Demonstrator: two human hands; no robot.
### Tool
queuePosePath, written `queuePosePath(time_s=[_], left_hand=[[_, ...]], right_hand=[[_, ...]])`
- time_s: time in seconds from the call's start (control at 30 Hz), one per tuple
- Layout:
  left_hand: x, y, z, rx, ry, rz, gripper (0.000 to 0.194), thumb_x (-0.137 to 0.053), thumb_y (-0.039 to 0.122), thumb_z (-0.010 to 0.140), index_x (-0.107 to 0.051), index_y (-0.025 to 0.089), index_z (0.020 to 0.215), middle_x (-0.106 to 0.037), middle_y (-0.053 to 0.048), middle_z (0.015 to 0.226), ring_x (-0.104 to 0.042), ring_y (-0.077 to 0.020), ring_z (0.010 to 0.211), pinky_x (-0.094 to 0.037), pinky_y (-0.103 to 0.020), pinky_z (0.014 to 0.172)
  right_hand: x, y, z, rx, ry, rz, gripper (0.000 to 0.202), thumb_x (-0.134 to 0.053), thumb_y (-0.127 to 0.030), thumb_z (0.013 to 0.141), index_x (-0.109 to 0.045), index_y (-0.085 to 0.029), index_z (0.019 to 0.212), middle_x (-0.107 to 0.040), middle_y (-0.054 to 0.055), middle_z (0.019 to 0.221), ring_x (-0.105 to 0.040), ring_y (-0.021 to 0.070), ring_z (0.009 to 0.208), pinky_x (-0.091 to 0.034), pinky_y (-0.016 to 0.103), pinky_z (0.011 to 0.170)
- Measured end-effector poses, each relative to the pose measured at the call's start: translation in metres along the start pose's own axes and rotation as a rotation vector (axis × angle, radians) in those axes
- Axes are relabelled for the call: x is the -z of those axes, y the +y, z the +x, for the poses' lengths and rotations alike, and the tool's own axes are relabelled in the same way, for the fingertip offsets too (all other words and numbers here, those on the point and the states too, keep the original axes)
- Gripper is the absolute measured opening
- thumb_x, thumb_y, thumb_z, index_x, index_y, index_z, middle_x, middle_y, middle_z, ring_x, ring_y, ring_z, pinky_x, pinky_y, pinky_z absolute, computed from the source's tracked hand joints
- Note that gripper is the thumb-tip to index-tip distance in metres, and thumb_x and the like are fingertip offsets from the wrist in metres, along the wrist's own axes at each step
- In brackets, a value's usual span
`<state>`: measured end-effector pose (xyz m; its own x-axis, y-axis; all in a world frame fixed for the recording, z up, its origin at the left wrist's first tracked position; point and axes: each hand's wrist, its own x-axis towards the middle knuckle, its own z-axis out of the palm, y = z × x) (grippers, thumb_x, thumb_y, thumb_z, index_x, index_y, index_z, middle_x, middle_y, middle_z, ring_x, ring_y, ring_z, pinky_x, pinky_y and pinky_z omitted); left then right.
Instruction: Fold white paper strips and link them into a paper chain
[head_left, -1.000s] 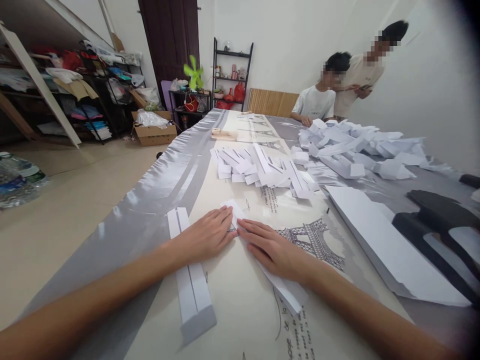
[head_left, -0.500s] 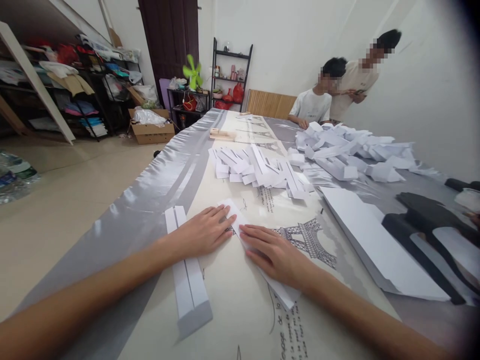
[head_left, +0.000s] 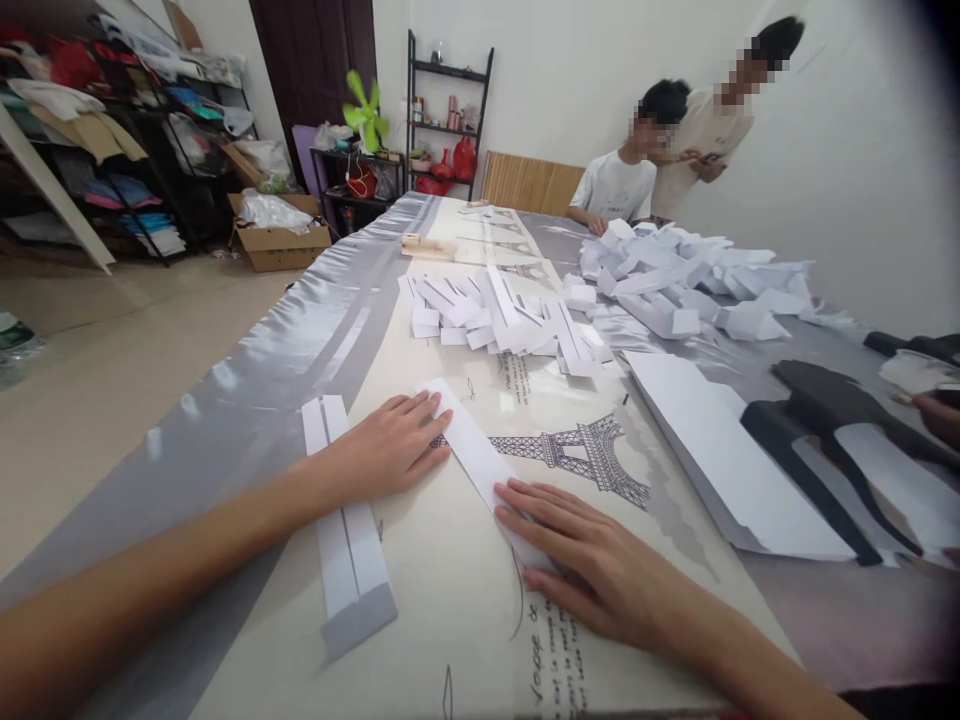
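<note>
The left forearm [head_left: 187, 555], toward eight o'clock, and the right forearm [head_left: 739, 635], toward four o'clock, are bare and slender. The left hand [head_left: 394, 448] and right hand [head_left: 592, 555] are bare too, with slim fingers and rounded tips.

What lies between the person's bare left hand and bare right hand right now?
A narrow white paper strip runs diagonally from under the left hand to under the right hand, over the cream printed tablecloth. The head view shows this.
</note>
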<state>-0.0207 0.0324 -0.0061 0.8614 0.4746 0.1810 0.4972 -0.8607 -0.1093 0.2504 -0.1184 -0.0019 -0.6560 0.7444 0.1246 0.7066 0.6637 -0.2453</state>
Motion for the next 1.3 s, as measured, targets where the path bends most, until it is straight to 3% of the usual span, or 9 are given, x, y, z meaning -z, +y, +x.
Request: queuePosePath(time_s=[0.2, 0.33, 0.63, 0.93, 1.17, 1.23, 1.3], left_hand=[[-0.004, -0.002, -0.001, 0.002, 0.046, -0.068, 0.046, -0.032, 0.044, 0.107, -0.053, 0.015, 0.137, -0.053, -0.016, 0.145, -0.044, -0.0299, 0.139, -0.038, -0.045, 0.112], [-0.006, -0.003, -0.001, 0.004, 0.040, -0.059, 0.048, -0.030, 0.046, 0.107, -0.052, 0.015, 0.137, -0.052, -0.016, 0.146, -0.044, -0.0296, 0.140, -0.037, -0.045, 0.112], [-0.008, -0.007, -0.002, -0.012, 0.032, -0.051, 0.050, -0.028, 0.046, 0.108, -0.050, 0.015, 0.140, -0.051, -0.016, 0.148, -0.043, -0.0288, 0.141, -0.038, -0.044, 0.112], [-0.008, -0.008, -0.003, -0.016, 0.018, -0.047, 0.050, -0.027, 0.044, 0.108, -0.048, 0.014, 0.142, -0.050, -0.016, 0.148, -0.042, -0.0284, 0.141, -0.037, -0.044, 0.113], [-0.012, -0.012, -0.004, -0.018, 0.055, -0.080, 0.048, -0.029, 0.044, 0.108, -0.050, 0.018, 0.142, -0.051, -0.014, 0.149, -0.043, -0.0276, 0.141, -0.036, -0.043, 0.113], [-0.011, -0.011, -0.004, -0.015, 0.050, -0.071, 0.047, -0.030, 0.043, 0.108, -0.050, 0.018, 0.142, -0.051, -0.014, 0.149, -0.043, -0.0276, 0.141, -0.037, -0.043, 0.113], [-0.009, -0.010, -0.004, -0.011, 0.049, -0.070, 0.046, -0.031, 0.042, 0.108, -0.051, 0.017, 0.141, -0.051, -0.014, 0.148, -0.044, -0.0280, 0.140, -0.038, -0.043, 0.112]], right_hand=[[0.003, -0.002, -0.005, -0.027, -0.050, 0.005, 0.065, -0.049, -0.039, 0.104, -0.023, -0.019, 0.159, -0.032, 0.006, 0.162, -0.028, 0.0203, 0.151, -0.029, 0.043, 0.124], [0.002, -0.002, -0.006, -0.012, -0.040, -0.007, 0.066, -0.048, -0.039, 0.104, -0.022, -0.016, 0.159, -0.030, 0.008, 0.162, -0.026, 0.0203, 0.151, -0.027, 0.042, 0.125], [0.004, -0.005, -0.005, 0.021, 0.008, -0.036, 0.069, -0.053, -0.033, 0.102, -0.019, -0.016, 0.160, -0.034, 0.010, 0.160, -0.031, 0.0232, 0.149, -0.034, 0.046, 0.122], [-0.016, -0.028, -0.037, -0.007, 0.090, -0.293, 0.057, -0.046, -0.009, 0.099, -0.035, -0.008, 0.154, -0.041, 0.016, 0.156, -0.040, 0.0291, 0.144, -0.046, 0.049, 0.114], [-0.025, -0.046, -0.053, -0.075, 0.201, -0.361, 0.050, -0.041, -0.007, 0.096, -0.044, -0.004, 0.147, -0.049, 0.020, 0.150, -0.048, 0.0318, 0.138, -0.052, 0.051, 0.106], [-0.019, -0.047, -0.045, -0.084, 0.224, -0.294, 0.041, -0.041, -0.006, 0.097, -0.055, -0.006, 0.135, -0.059, 0.020, 0.138, -0.056, 0.0308, 0.127, -0.056, 0.048, 0.099], [-0.011, -0.045, -0.029, -0.095, 0.226, -0.195, 0.028, -0.042, -0.007, 0.098, -0.067, -0.012, 0.111, -0.069, 0.016, 0.116, -0.065, 0.0272, 0.107, -0.058, 0.042, 0.086]])
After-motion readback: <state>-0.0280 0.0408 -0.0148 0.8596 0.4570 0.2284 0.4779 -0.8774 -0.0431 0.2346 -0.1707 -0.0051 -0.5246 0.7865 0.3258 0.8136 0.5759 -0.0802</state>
